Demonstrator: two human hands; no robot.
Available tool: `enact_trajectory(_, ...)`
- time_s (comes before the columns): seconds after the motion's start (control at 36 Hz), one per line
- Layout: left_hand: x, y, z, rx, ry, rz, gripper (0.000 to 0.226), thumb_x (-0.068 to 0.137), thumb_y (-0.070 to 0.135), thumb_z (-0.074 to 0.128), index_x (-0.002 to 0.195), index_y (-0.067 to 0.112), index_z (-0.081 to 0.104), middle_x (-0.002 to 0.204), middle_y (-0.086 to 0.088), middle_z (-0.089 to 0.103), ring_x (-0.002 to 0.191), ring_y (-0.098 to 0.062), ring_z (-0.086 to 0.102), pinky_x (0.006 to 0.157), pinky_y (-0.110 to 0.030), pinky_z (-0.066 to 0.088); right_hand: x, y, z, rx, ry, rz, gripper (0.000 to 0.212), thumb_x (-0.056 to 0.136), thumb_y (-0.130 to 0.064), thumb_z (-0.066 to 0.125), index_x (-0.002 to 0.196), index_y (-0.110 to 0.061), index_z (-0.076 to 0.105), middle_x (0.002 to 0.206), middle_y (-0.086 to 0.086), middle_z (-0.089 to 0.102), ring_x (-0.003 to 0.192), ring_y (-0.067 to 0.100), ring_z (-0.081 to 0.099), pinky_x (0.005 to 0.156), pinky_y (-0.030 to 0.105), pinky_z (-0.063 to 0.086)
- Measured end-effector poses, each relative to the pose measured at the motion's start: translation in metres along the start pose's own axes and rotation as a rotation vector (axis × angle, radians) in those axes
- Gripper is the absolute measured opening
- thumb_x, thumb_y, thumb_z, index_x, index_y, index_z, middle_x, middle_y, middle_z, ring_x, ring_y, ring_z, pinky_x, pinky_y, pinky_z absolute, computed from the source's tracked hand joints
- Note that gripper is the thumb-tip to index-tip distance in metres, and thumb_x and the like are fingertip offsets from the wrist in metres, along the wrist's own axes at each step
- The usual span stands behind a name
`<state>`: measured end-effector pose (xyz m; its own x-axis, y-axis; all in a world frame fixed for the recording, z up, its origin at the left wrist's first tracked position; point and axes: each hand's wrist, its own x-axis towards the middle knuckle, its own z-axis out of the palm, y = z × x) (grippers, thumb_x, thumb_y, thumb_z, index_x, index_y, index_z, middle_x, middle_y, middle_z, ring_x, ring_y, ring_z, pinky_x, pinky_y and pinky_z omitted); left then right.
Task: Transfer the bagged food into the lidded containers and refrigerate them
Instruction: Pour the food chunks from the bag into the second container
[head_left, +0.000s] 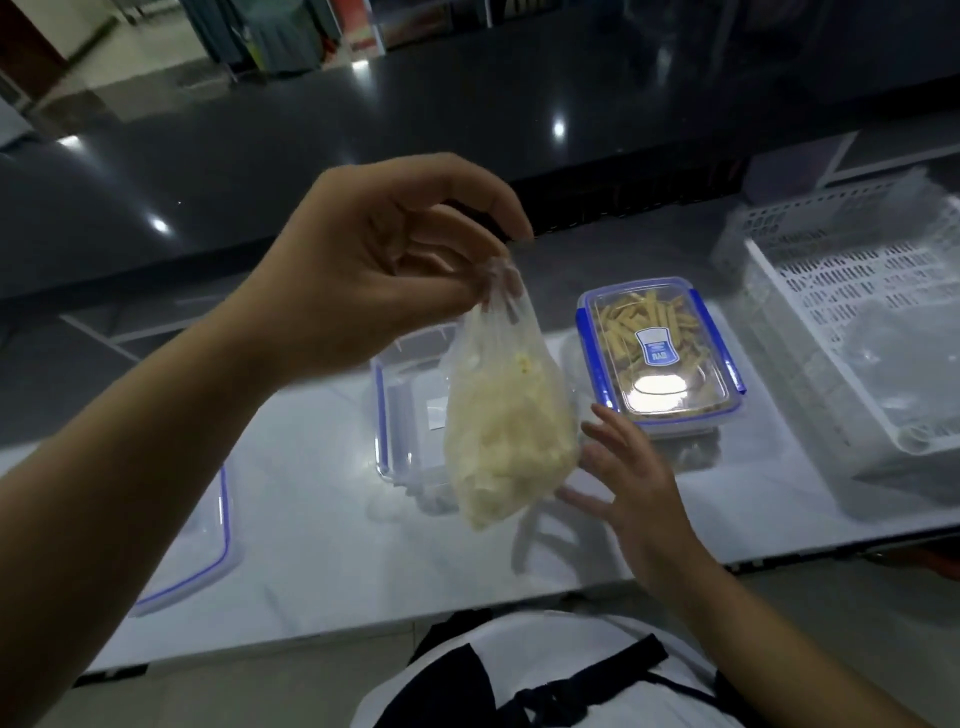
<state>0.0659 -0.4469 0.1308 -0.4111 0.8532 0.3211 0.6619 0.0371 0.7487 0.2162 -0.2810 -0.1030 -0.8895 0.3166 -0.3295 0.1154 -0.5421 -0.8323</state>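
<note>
Judging by how things lie, the job is partway along: the sealed container (661, 358), full of yellowish sticks with its blue clips down, stands on the white countertop (322, 545), while the open container (410, 410) just to its left looks unfilled and a loose lid (202, 551) with a blue seal rests near the left edge. Left to do, as I read it, are opening the bag, tipping it into the open box, lidding that, and putting both in a fridge, which is not in view. A white slotted basket (852, 322) sits at the right end of the counter; beyond it runs a dark glossy ledge (467, 130) reflecting ceiling lights, with a tiled floor farther back. The left hand (374, 275) pinches the knotted neck of the clear bag (509, 431), which hangs over the open container holding pale chunks. The right hand (623, 478) is spread, fingers relaxed, just beside the bag's lower right and gripping nothing
</note>
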Motion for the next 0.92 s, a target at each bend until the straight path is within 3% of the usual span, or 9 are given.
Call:
enact_trajectory(0.11,-0.006,-0.003,-0.019,-0.054,0.023,0.057,0.03,0.088,0.012,0.07,0.116,0.016,0.06,0.108,0.003,0.071,0.1,-0.011,0.073,0.09,-0.026,0.056,0.01,-0.001,0.008,0.389,-0.191,0.412,0.076,0.063,-0.046,0.092,0.13,-0.022,0.066,0.134,0.015,0.063,0.119,0.039,0.063,0.091,0.064,0.051)
enact_trajectory(0.19,-0.009,-0.006,-0.032,-0.09,0.038,0.064,0.033,0.087,0.007,0.069,0.117,0.015,0.058,0.105,0.0,0.071,0.099,-0.012,0.073,0.09,-0.028,0.055,0.018,-0.007,0.022,0.49,-0.334,0.507,0.082,0.061,-0.045,0.093,0.132,-0.016,0.066,0.14,0.019,0.059,0.122,0.041,0.06,0.093,0.064,0.048)
enact_trajectory(0.31,-0.013,-0.014,-0.05,-0.172,0.072,0.04,0.028,0.085,0.004,0.071,0.11,0.013,0.062,0.1,0.007,0.075,0.097,-0.017,0.073,0.09,-0.034,0.055,0.029,-0.007,0.04,0.624,-0.486,0.525,0.075,0.072,-0.037,0.088,0.135,-0.007,0.061,0.143,0.024,0.054,0.127,0.044,0.055,0.106,0.066,0.039)
enact_trajectory(0.44,-0.023,-0.03,-0.081,-0.262,0.159,0.015,0.024,0.087,0.007,0.069,0.109,0.016,0.064,0.1,0.007,0.076,0.096,-0.015,0.073,0.088,-0.036,0.058,0.032,-0.005,0.058,0.566,-0.508,0.452,0.072,0.07,-0.035,0.09,0.133,-0.011,0.064,0.138,0.021,0.059,0.125,0.043,0.057,0.104,0.064,0.039)
enact_trajectory(0.58,-0.038,-0.053,-0.107,-0.415,0.244,-0.028,0.024,0.087,0.024,0.076,0.108,0.02,0.065,0.1,0.004,0.075,0.094,-0.016,0.073,0.083,-0.033,0.06,0.027,0.01,0.071,0.701,-0.55,0.424,0.049,0.102,-0.027,0.053,0.144,-0.003,0.05,0.146,0.021,0.051,0.138,0.037,0.045,0.117,0.051,0.028)
enact_trajectory(0.67,-0.045,-0.061,-0.108,-0.465,0.235,-0.01,0.023,0.087,0.018,0.074,0.108,0.021,0.067,0.1,0.003,0.077,0.093,-0.016,0.074,0.079,-0.03,0.061,0.027,0.012,0.08,0.629,-0.498,0.464,0.055,0.089,-0.027,0.074,0.137,-0.006,0.059,0.145,0.02,0.053,0.14,0.035,0.044,0.12,0.052,0.024)
enact_trajectory(0.72,-0.048,-0.066,-0.108,-0.492,0.231,-0.005,0.023,0.085,0.02,0.077,0.107,0.021,0.068,0.099,0.002,0.077,0.091,-0.015,0.074,0.079,-0.03,0.061,0.031,0.013,0.08,0.577,-0.442,0.427,0.072,0.071,-0.03,0.089,0.135,-0.01,0.062,0.155,0.014,0.041,0.147,0.035,0.031,0.122,0.057,0.012)
enact_trajectory(0.83,-0.056,-0.079,-0.11,-0.541,0.242,-0.016,0.023,0.081,0.023,0.08,0.102,0.022,0.072,0.096,0.002,0.078,0.089,-0.011,0.074,0.08,-0.028,0.06,0.04,0.002,0.082,0.526,-0.438,0.371,0.072,0.071,-0.038,0.088,0.131,-0.008,0.065,0.135,0.019,0.061,0.127,0.036,0.057,0.112,0.053,0.034)
enact_trajectory(0.92,-0.063,-0.096,-0.111,-0.535,0.268,-0.027,0.021,0.08,0.019,0.08,0.1,0.025,0.074,0.094,0.004,0.078,0.088,-0.01,0.074,0.08,-0.026,0.06,0.045,-0.007,0.075,0.408,-0.389,0.388,0.074,0.062,-0.041,0.093,0.125,-0.009,0.07,0.125,0.017,0.068,0.116,0.033,0.064,0.101,0.051,0.047)
